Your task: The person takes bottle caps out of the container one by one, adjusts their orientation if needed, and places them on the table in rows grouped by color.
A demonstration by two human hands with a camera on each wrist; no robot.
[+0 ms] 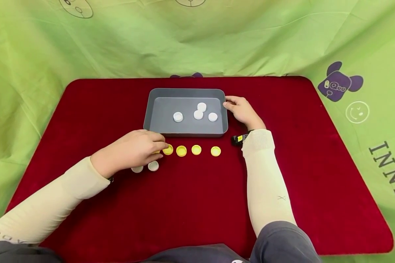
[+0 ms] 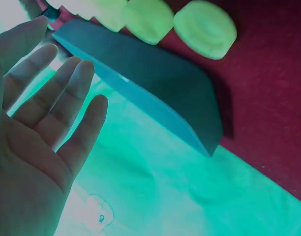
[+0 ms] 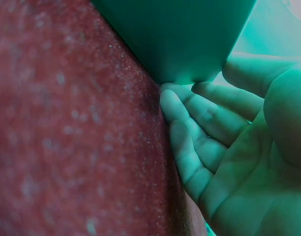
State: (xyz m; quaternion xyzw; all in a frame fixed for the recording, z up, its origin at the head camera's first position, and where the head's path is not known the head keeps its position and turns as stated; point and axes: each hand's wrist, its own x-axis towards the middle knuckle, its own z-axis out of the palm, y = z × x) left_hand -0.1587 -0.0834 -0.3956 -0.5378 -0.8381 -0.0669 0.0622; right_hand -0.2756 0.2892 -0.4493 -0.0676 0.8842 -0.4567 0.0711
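My left hand (image 1: 135, 148) hovers at the left end of a row of yellow bottle caps (image 1: 181, 151), its fingertips over or touching one cap (image 1: 168, 149). In the left wrist view its fingers are loosely bent, thumb apart, with nothing between them. Another yellow cap (image 1: 157, 151) is partly hidden beneath this hand. Two white caps (image 1: 153, 166) lie just below it. My right hand (image 1: 243, 111) holds the right side of the grey tray (image 1: 185, 134), thumb at the rim and fingers against the outer wall (image 3: 190, 44). White caps (image 1: 198, 114) lie in the tray.
A red cloth (image 1: 184, 204) covers the table under everything. Green printed fabric (image 1: 197, 47) hangs behind and along the sides. A black wrist device (image 1: 238, 140) sits at the right wrist, close to the tray's right front corner.
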